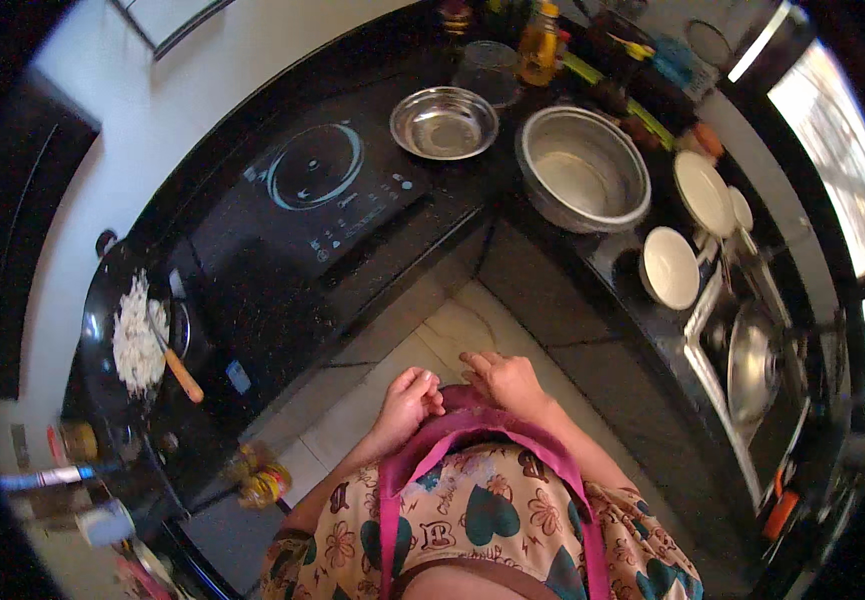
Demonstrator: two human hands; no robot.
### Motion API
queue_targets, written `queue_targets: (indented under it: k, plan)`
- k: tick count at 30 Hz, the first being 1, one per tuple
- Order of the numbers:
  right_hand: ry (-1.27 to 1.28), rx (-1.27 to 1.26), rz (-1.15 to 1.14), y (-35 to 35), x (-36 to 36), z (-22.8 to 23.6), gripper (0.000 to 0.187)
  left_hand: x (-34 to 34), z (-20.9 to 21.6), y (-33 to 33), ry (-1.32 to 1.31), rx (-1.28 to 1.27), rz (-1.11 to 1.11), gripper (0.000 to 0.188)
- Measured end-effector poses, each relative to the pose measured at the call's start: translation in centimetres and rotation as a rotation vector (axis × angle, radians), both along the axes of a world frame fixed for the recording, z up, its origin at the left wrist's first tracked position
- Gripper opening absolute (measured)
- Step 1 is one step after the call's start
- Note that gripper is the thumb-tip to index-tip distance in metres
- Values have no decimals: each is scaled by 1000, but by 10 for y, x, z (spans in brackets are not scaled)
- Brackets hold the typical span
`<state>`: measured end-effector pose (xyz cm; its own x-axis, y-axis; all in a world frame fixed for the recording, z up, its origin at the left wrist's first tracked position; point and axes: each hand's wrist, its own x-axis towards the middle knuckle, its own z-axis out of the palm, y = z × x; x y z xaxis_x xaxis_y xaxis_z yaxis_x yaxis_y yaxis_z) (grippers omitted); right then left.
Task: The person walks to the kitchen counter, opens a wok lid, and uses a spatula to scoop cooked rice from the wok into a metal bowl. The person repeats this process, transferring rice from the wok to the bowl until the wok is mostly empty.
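My left hand [410,405] is closed in a loose curl at waist height. Whatever its fingers may hold is hidden. My right hand [507,382] hovers just beside it, palm down, with fingers loosely stretched toward the left and nothing visible in them. Both are at the upper edge of a magenta apron [432,440] worn over a patterned top; I cannot tell whether the fingers touch its cloth. Off to the left, a dark wok [99,345] contains white rice [138,340], and a spatula with a wooden handle [183,375] rests in it.
A black induction cooktop [317,165] is set on the dark counter. A shallow steel bowl [444,122], a large metal pot [584,170] and a white bowl [668,267] stand to its right. Beyond them are an oil bottle [539,45] and a sink with a metal pan [754,362].
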<state>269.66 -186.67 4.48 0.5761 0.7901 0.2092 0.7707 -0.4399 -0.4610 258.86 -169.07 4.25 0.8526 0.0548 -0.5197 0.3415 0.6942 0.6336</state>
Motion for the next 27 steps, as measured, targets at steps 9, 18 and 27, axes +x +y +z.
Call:
queue_targets:
  k: [9,18,27]
  plan:
    - [1085,815,-360,107,221,-12,35,-15,6,-62,116,-54,391,14]
    - [1444,970,-427,157,424,-101,38,-74,13,-81,99,-108,848,33]
    - [1126,1118,-893,202,314,-21,29,-164,5,-56,-8,-118,1127,30]
